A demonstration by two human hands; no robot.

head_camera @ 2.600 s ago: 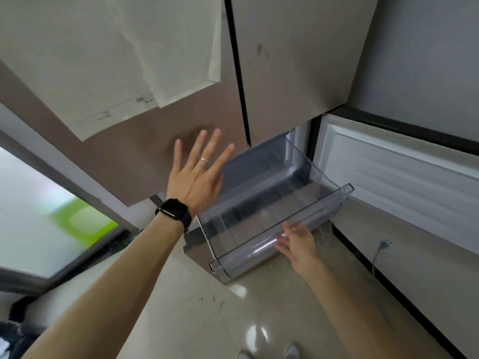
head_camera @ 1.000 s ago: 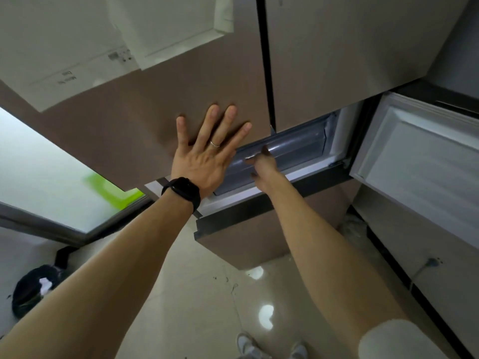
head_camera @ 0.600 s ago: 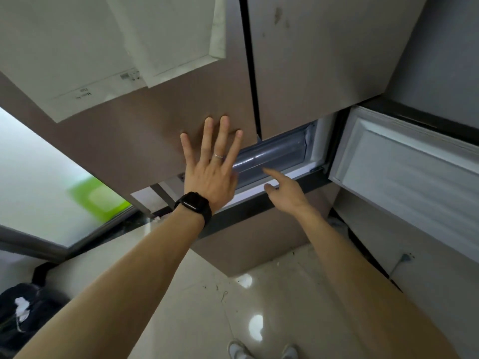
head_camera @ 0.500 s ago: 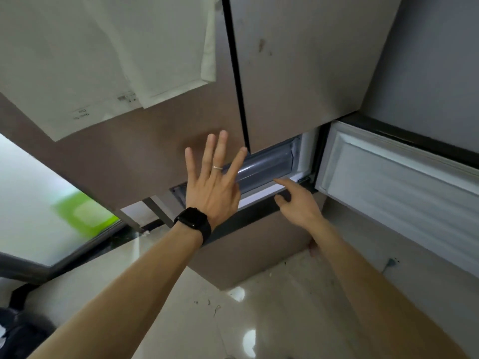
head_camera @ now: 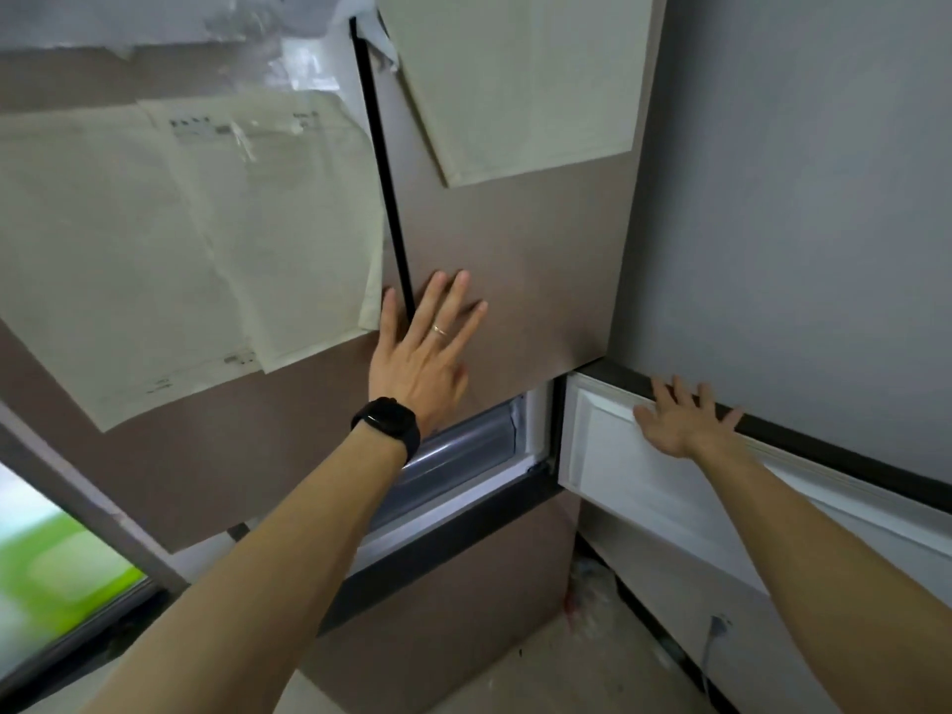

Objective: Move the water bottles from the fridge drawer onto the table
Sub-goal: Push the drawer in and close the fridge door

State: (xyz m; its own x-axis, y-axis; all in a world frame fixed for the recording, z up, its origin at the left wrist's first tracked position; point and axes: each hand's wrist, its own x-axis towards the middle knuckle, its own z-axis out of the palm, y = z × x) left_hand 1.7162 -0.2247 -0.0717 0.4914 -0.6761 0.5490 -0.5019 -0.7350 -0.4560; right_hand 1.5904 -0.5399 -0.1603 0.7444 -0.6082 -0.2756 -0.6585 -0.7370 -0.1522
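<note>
- No word, brand or number can be read anywhere on the fridge (head_camera: 520, 249). The only print is on pale sheets stuck to the left of its black seam (head_camera: 391, 208).
- Overlapping sheet (head_camera: 288, 239), just left of the seam: a short block of dark print near its upper left corner and a smaller mark near its upper right corner. Both are too blurred to read.
- Large sheet (head_camera: 103, 260), farther left of the seam: two small patches of dark print near its lower edge, both illegible.
- Sheet to the right of the seam (head_camera: 515, 85): no lettering can be made out on its face.
</note>
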